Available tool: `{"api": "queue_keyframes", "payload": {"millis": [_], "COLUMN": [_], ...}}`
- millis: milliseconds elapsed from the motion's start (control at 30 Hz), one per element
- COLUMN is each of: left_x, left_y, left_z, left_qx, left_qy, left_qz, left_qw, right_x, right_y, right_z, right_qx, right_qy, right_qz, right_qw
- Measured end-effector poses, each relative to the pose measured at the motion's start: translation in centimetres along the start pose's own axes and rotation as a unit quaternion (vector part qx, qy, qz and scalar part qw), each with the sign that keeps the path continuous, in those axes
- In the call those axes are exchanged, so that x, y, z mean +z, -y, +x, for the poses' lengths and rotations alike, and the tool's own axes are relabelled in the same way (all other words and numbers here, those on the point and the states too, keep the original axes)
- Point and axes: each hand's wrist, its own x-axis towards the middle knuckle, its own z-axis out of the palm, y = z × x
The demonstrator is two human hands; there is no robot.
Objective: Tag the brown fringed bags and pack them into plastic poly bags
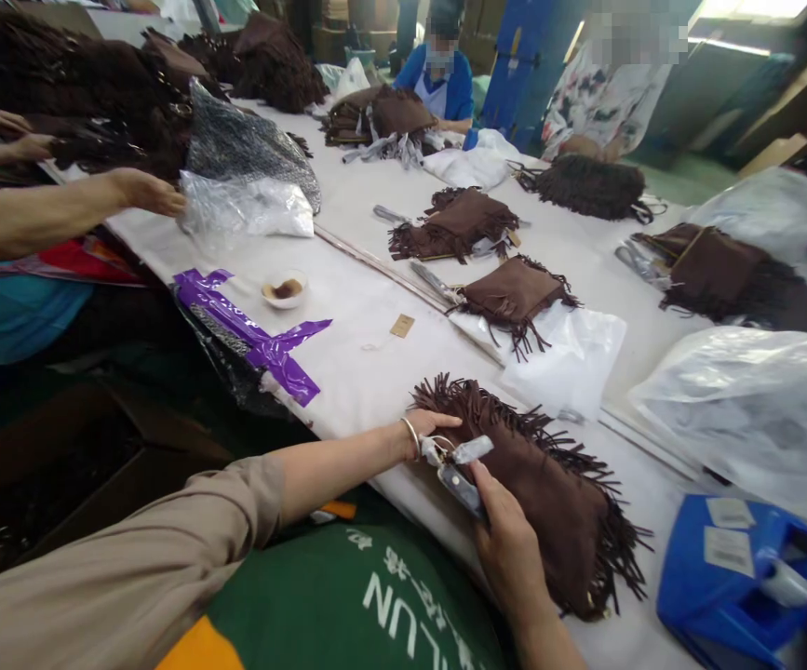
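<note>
A brown fringed suede bag (549,484) lies on the white table (368,307) in front of me. My left hand (432,426) rests on the bag's near-left corner with its fingers curled around a thin cord or strap. My right hand (507,540) is closed on a small grey-blue tool (460,470) whose tip points at the left hand. A thin bracelet sits on my left wrist.
Several more brown fringed bags (515,293) lie along the table among clear plastic bags (752,409). A blue box (738,568) sits at the right. Purple tape (256,340) and a small dish (283,290) are near the left edge. Other people's arms (60,209) reach in from the left; two people sit at the far end.
</note>
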Motion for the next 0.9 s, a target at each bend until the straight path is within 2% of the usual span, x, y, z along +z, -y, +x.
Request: {"api": "queue_keyframes", "payload": {"millis": [133, 333, 400, 467, 500, 533, 567, 633, 667, 700, 733, 800, 833, 900], "left_x": [0.4, 0.9, 0.9, 1.0, 1.1, 1.2, 1.3, 1.6, 1.8, 2.0, 2.2, 2.6, 2.8, 3.1], "left_y": [-1.0, -1.4, -1.1, -0.6, -0.3, 0.0, 0.3, 1.0, 1.3, 1.6, 1.9, 2.3, 2.4, 2.5], "left_z": [0.7, -0.4, -1.1, -1.7, -2.0, -2.3, -2.6, -3.1, -3.3, -3.5, -3.7, -4.2, -4.5, -5.1], "left_qx": [0.052, 0.137, 0.199, 0.286, 0.327, 0.359, 0.374, 0.365, 0.347, 0.325, 0.303, 0.268, 0.261, 0.268], "left_qy": [-0.027, 0.058, 0.052, 0.031, 0.018, 0.005, -0.010, -0.026, -0.023, -0.006, 0.024, 0.097, 0.119, 0.116], "left_qz": [-0.071, -0.148, -0.119, -0.009, 0.088, 0.209, 0.340, 0.571, 0.649, 0.701, 0.730, 0.743, 0.733, 0.700], "left_qw": [0.996, 0.978, 0.971, 0.958, 0.941, 0.910, 0.863, 0.735, 0.677, 0.635, 0.612, 0.606, 0.617, 0.652], "right_x": [0.1, 0.3, 0.7, 1.2, 1.5, 1.8, 2.1, 2.7, 3.0, 3.2, 3.3, 3.2, 2.9, 2.0], "right_y": [0.3, 0.5, 0.5, 0.5, 0.5, 0.5, 0.4, 0.2, 0.0, -0.2, -0.3, -0.4, -0.4, 0.0], "right_z": [-0.2, -0.5, -0.6, -0.8, -1.0, -1.2, -1.4, -1.9, -2.2, -2.4, -2.5, -2.6, -2.6, -2.5], "right_qx": [-0.005, -0.006, -0.023, -0.040, -0.048, -0.053, -0.057, -0.062, -0.066, -0.068, -0.070, -0.068, -0.066, -0.061], "right_qy": [0.002, 0.009, 0.013, 0.021, 0.024, 0.025, 0.025, 0.020, 0.016, 0.014, 0.014, 0.018, 0.022, 0.034], "right_qz": [0.008, 0.011, -0.001, -0.020, -0.031, -0.041, -0.051, -0.066, -0.071, -0.074, -0.075, -0.072, -0.069, -0.053], "right_qw": [1.000, 1.000, 1.000, 0.999, 0.998, 0.997, 0.997, 0.996, 0.995, 0.995, 0.995, 0.995, 0.995, 0.996]}}
